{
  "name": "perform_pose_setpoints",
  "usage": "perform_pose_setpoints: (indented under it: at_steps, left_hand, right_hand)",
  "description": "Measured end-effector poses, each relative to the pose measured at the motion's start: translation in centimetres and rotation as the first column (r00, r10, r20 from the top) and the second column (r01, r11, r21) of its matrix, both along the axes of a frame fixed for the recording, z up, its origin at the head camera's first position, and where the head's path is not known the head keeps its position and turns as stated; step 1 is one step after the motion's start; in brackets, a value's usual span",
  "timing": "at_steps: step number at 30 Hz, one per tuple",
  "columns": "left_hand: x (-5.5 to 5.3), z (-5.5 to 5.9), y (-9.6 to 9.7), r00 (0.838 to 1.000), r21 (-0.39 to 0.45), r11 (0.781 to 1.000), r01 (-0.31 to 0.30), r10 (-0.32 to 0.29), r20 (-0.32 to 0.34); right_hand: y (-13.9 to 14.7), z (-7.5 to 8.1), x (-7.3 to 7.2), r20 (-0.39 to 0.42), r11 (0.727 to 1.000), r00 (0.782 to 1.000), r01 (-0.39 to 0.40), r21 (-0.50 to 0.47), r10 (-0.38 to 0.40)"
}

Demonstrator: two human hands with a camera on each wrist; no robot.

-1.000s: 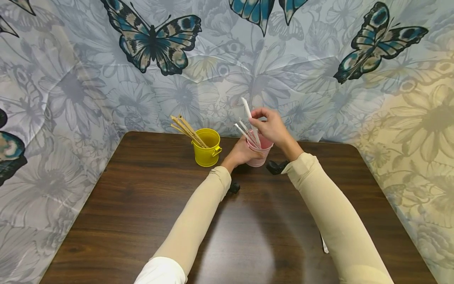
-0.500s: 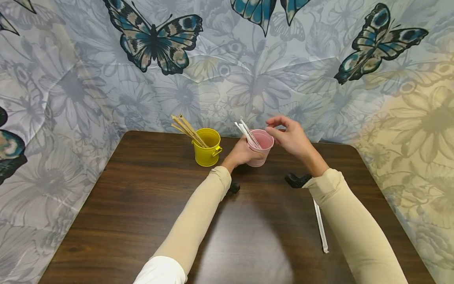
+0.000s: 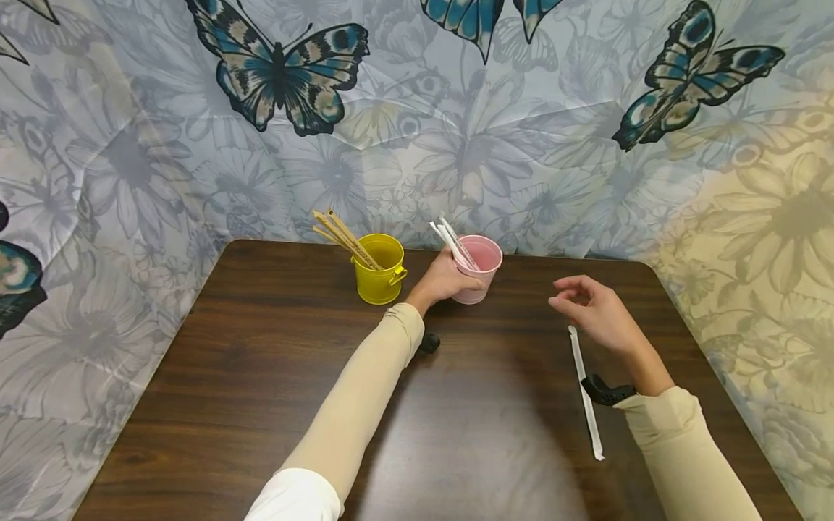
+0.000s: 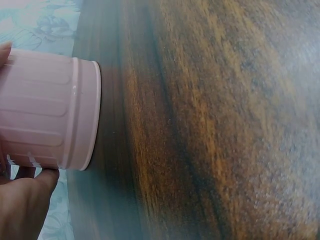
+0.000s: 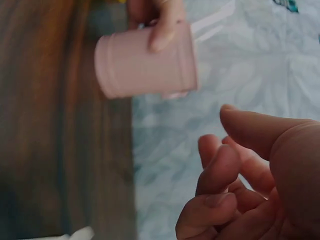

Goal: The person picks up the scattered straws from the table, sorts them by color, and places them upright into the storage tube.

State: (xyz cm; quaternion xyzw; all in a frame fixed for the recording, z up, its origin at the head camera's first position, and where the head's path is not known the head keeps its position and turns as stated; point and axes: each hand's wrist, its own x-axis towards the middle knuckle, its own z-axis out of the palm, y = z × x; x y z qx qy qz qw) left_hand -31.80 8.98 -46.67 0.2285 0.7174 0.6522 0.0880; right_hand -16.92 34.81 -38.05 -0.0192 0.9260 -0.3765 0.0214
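My left hand (image 3: 446, 277) grips a small pink bucket (image 3: 478, 295) near the back edge of the table, thumb across its front. Several thin white straws, apparently paper-wrapped, (image 3: 449, 237) lean inside the bucket toward its left side. In the left wrist view the ribbed pink wall (image 4: 37, 100) shows close up, with fingertips at its sides. My right hand (image 3: 598, 312) hovers to the right, holding nothing, its fingers loosely bent; in the right wrist view thumb and fingers are apart. Just below that hand, one long white straw (image 3: 591, 423) lies on the table, partly covered by the wrist camera.
Left of the pink bucket stands a yellow metal bucket (image 3: 376, 291) with several tan patterned straws (image 3: 345, 237) leaning out. The brown wooden table (image 3: 260, 376) ends at a butterfly-printed cloth (image 3: 391, 174). A black wrist camera (image 3: 606, 391) hangs under the right wrist.
My right hand let go of a white straw in the pink bucket, then moved away to the right and nearer. The straw on the table came into fuller view. My left hand stayed put.
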Motion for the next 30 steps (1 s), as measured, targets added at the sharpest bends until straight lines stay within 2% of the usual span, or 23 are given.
perform_pose_setpoints:
  at_steps: [4,8,17,20,25,28,30]
  left_hand:
    - [0.0,0.2,-0.1,1.0,-0.019,1.0,-0.017,0.017,0.0]
    - [0.1,0.5,-0.2,1.0,-0.027,0.999,-0.024,0.024,0.005]
    - [0.0,0.3,0.1,0.998,0.019,1.0,0.02,-0.021,0.057]
    - [0.1,0.1,0.3,0.999,0.001,1.0,0.009,-0.009,0.053]
    - [0.3,0.1,0.3,0.999,-0.014,1.0,-0.006,0.006,0.037]
    - [0.2,0.0,0.2,1.0,-0.005,1.0,-0.011,0.011,0.027]
    - [0.1,0.0,0.1,1.0,-0.003,1.0,-0.013,0.013,0.024]
  right_hand:
    - [1.2,-1.3,1.2,0.037,0.997,0.999,0.005,0.078,-0.008]
    - [2.1,-2.4,1.6,0.077,0.986,0.997,0.007,0.166,-0.02]
    - [4.4,-4.3,2.9,0.182,0.973,0.979,0.052,0.226,-0.094]
    - [5.1,-4.3,3.1,0.248,0.966,0.962,0.045,0.255,-0.11]
    - [5.5,-4.5,3.1,0.392,0.975,0.913,0.023,0.222,-0.111]
    - [5.4,-4.8,3.0,0.435,0.982,0.895,0.023,0.185,-0.103]
    - [5.3,-5.1,2.9,0.439,0.983,0.893,0.024,0.18,-0.103]
